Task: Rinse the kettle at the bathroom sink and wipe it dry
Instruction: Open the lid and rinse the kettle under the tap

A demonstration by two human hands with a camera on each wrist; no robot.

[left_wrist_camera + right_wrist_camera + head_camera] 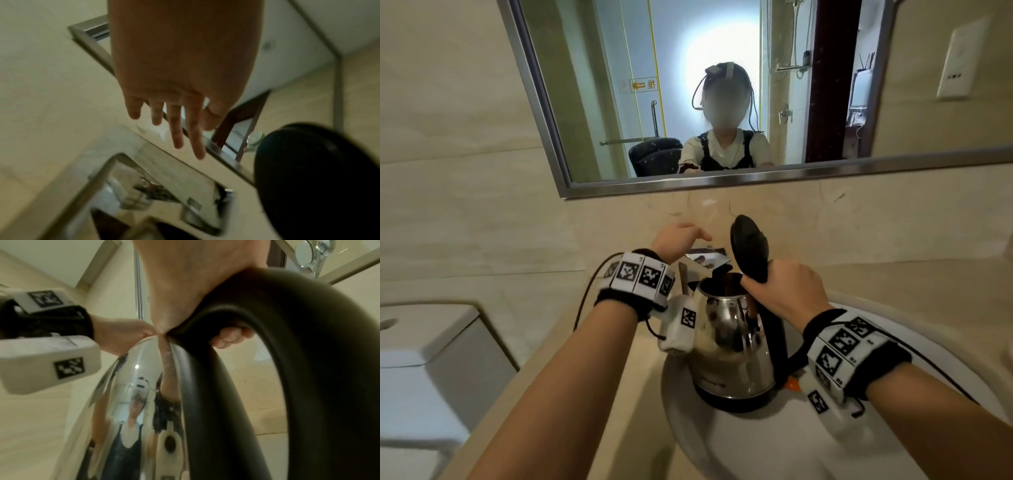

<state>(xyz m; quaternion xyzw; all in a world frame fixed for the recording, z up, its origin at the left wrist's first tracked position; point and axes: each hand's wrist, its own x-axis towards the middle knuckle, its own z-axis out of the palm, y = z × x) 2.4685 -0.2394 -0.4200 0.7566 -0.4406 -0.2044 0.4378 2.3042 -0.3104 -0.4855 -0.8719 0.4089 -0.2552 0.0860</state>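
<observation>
My right hand (784, 291) grips the kettle (732, 342) handle, lid up, over the sink (893, 455); my left hand (678, 240), fingers relaxed and empty, should work the tap (705, 258) beyond gently.

The right hand (207, 288) comes down from twelve o'clock, its fingers (230, 337) curled round the black handle (308, 369) that arcs from centre to five o'clock. The kettle (133, 402), its polished steel wall mirroring a person, fills six to seven o'clock. At nine o'clock the left hand (123, 334) reaches in above the kettle's top, a white marker block on its wrist.
</observation>
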